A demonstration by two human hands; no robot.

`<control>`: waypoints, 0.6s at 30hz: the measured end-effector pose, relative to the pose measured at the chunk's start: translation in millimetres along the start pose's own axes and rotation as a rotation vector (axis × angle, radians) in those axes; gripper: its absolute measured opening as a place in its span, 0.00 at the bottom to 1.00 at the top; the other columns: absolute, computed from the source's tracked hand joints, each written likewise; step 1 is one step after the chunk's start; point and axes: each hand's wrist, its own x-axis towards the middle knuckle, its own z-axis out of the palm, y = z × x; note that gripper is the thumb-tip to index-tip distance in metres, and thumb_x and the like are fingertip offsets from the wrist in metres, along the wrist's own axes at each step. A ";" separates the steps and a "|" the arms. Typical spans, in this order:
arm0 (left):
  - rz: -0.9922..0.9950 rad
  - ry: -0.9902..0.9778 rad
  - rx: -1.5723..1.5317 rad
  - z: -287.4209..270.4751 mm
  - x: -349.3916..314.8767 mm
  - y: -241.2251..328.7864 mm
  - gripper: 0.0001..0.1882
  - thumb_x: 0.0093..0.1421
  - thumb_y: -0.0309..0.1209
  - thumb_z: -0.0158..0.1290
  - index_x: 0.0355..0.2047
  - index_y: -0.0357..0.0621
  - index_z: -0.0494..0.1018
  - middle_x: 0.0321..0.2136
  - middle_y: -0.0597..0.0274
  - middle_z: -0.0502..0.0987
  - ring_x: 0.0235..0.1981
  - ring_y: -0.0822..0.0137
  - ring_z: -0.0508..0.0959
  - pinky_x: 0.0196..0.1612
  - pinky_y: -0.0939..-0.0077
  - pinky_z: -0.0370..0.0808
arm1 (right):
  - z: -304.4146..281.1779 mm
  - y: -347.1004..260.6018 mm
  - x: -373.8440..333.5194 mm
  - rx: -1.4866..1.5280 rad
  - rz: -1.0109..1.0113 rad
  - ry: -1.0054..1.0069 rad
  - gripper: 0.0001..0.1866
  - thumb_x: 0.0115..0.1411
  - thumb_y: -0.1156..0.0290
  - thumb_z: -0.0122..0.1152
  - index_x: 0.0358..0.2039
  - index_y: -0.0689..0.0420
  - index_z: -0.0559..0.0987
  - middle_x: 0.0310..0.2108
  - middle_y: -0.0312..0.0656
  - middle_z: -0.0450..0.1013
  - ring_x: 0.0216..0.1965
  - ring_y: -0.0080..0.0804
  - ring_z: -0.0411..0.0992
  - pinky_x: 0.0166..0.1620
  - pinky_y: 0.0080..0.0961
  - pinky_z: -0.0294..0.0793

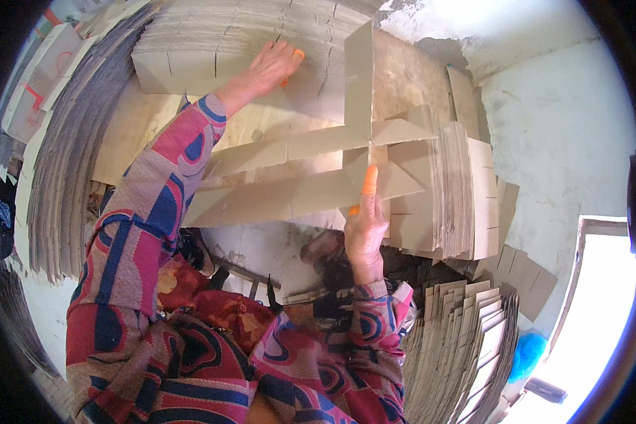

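Note:
My left hand [272,67], an orange cover on its fingertips, reaches to the near face of a long stack of slotted cardboard strips [240,32] at the back. Its thumb and forefinger close on a cardboard strip there. My right hand [366,230] also wears orange finger covers. It grips a partly joined cardboard divider [261,201] near its right end. Two long strips of the divider run leftward, roughly side by side, and a crossing strip [359,81] points away from me. Where the strips meet, the forefinger lies along the cardboard.
On the right stands an upright stack of cardboard pieces [459,191], with more slotted pieces [466,346] below it. A tall cardboard stack [71,169] lines the left. Beneath the divider is a wooden board [138,131]. A blue bag [527,355] lies near the bright doorway.

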 end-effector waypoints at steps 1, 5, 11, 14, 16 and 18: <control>0.002 -0.007 -0.005 1.5 1.6 0.9 0.19 0.43 0.23 0.59 0.37 0.37 0.67 0.35 0.51 0.73 0.44 0.52 0.71 0.48 0.58 0.69 | -0.4 -0.1 0.9 -0.010 -0.015 0.020 0.44 0.44 0.93 0.48 0.65 0.57 0.58 0.38 0.54 0.73 0.31 0.47 0.74 0.33 0.32 0.75; 0.028 -0.025 -0.066 -0.1 6.0 -2.3 0.14 0.44 0.22 0.57 0.33 0.39 0.68 0.31 0.53 0.74 0.41 0.53 0.73 0.44 0.60 0.71 | -2.2 0.7 -1.1 -0.031 -0.002 0.030 0.45 0.43 0.94 0.48 0.65 0.55 0.58 0.39 0.53 0.73 0.31 0.46 0.74 0.34 0.31 0.75; 0.018 0.053 -0.177 -22.2 -6.0 -10.6 0.06 0.47 0.23 0.56 0.26 0.41 0.71 0.25 0.53 0.75 0.34 0.53 0.76 0.34 0.60 0.74 | 1.3 -7.0 1.4 0.027 0.003 0.026 0.45 0.44 0.93 0.49 0.65 0.53 0.59 0.40 0.52 0.73 0.32 0.46 0.74 0.35 0.30 0.76; 0.039 0.018 -0.243 -20.0 7.3 10.0 0.06 0.46 0.23 0.57 0.25 0.41 0.71 0.25 0.53 0.75 0.30 0.51 0.76 0.31 0.59 0.74 | -5.5 -2.6 -3.9 -0.028 0.008 0.060 0.44 0.45 0.92 0.50 0.65 0.53 0.59 0.39 0.52 0.73 0.31 0.46 0.74 0.36 0.30 0.75; 0.024 0.002 -0.210 -26.1 8.0 11.8 0.06 0.46 0.23 0.57 0.25 0.41 0.71 0.26 0.54 0.74 0.31 0.51 0.75 0.30 0.59 0.74 | -7.1 -3.7 -4.8 -0.032 -0.007 0.074 0.44 0.46 0.92 0.51 0.65 0.53 0.59 0.38 0.52 0.73 0.32 0.47 0.73 0.36 0.30 0.75; -0.001 -0.038 -0.153 -27.7 8.5 10.8 0.05 0.46 0.22 0.56 0.25 0.41 0.71 0.26 0.56 0.74 0.33 0.54 0.75 0.31 0.61 0.74 | -5.6 -1.7 -7.4 -0.022 -0.003 0.061 0.43 0.46 0.91 0.52 0.65 0.54 0.58 0.39 0.52 0.73 0.32 0.48 0.73 0.37 0.30 0.75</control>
